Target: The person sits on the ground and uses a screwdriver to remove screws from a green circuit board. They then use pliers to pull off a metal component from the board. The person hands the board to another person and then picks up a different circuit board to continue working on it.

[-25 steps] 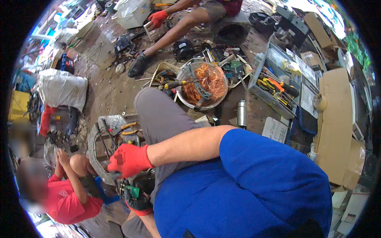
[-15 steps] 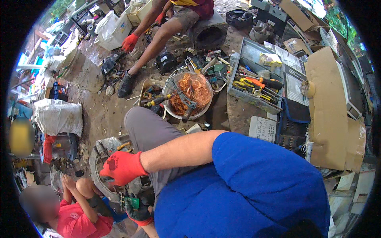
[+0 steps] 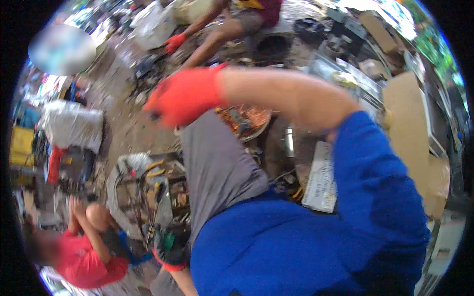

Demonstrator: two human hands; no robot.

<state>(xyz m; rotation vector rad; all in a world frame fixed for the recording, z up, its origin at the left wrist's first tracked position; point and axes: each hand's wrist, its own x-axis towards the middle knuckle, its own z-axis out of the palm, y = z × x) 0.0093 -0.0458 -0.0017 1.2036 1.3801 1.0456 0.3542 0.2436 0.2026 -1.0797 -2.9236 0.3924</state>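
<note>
My right hand [image 3: 180,96], in a red glove and blurred by motion, is raised over my grey-trousered knee [image 3: 217,163], in front of a bucket of copper wire [image 3: 252,119]; its fingers and anything in them cannot be made out. Low in the view, my left hand [image 3: 170,254] wears a dark-palmed glove with a red cuff and holds a small green circuit board [image 3: 169,240]. Just beyond it lies a grey curved block [image 3: 116,192] with pliers [image 3: 155,167], a screwdriver and other tools on and around it.
A co-worker in a red shirt [image 3: 91,266] sits at the left, hands together; another, wearing red gloves [image 3: 174,43], sits at the back among scrap. A white sack [image 3: 74,126] is at the left. At the right are a metal toolbox [image 3: 326,66], a flattened cardboard box [image 3: 405,118] and stacked parts.
My right hand has risen sharply up and away from the left hand and the curved block, now blurred over my knee. My left hand stays low with the board.
</note>
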